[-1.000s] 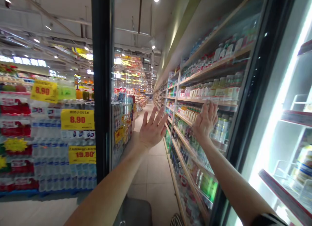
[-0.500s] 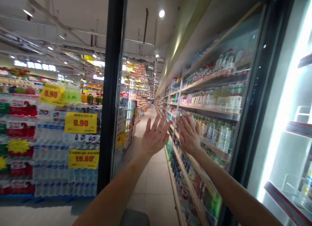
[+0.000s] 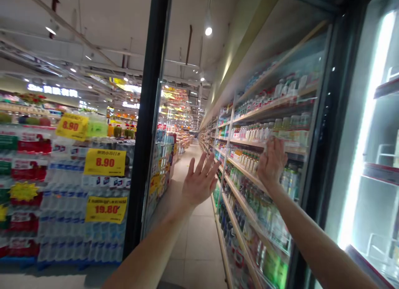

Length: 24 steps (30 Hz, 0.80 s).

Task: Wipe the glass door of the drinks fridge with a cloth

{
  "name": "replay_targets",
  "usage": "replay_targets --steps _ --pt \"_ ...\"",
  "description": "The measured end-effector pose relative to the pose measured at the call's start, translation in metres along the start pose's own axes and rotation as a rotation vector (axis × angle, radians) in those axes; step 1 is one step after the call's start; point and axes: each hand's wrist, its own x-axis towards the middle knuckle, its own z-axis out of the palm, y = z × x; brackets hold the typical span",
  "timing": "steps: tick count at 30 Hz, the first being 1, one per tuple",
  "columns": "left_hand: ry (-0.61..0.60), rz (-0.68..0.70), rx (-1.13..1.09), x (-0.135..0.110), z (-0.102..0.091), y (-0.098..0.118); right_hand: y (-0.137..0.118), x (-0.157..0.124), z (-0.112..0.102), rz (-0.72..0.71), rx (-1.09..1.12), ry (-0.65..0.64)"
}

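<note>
One glass door [image 3: 150, 156], framed by two black uprights, fills the middle of the view. Behind its pane, at least four long flat shelves [image 3: 246, 177] are seen, each loaded with rows of small upright bottles [image 3: 249, 158]. Their labels are too small to be read.

To the left of the door, shrink-wrapped packs of water bottles [image 3: 77, 235] are stacked in one block. Three yellow rectangular price signs [image 3: 105, 162] are fixed to it, two marked 8.90 and one marked 19.80. To the right of the door, one white-lit cooler bay [image 3: 368, 135] with wire racks is open to view.

Two bare hands are held up at the door. The right hand [image 3: 272, 162] is laid flat on the pane near the right upright, its grip apart and clamped on nothing. The left hand [image 3: 199, 185] is held nearer the left upright with its fingers spread and its grip apart. Whether it touches the pane cannot be told.
</note>
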Motion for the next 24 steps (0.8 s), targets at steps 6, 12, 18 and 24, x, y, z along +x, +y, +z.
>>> replay_targets --steps 6,12,18,24 --pt "0.037 -0.006 -0.017 0.0 0.001 -0.001 -0.026 -0.007 0.001 -0.318 0.075 -0.138" --pt "0.025 -0.002 -0.019 -0.001 0.001 0.0 -0.023 0.015 0.008 -0.035 0.012 0.0" --pt "0.04 0.0 -0.007 0.0 0.0 0.001 -0.039 0.011 0.006 -0.406 0.08 -0.127" --pt "0.038 0.001 -0.001 -0.001 0.001 0.0 -0.044 0.031 0.016 -0.128 0.015 0.002"
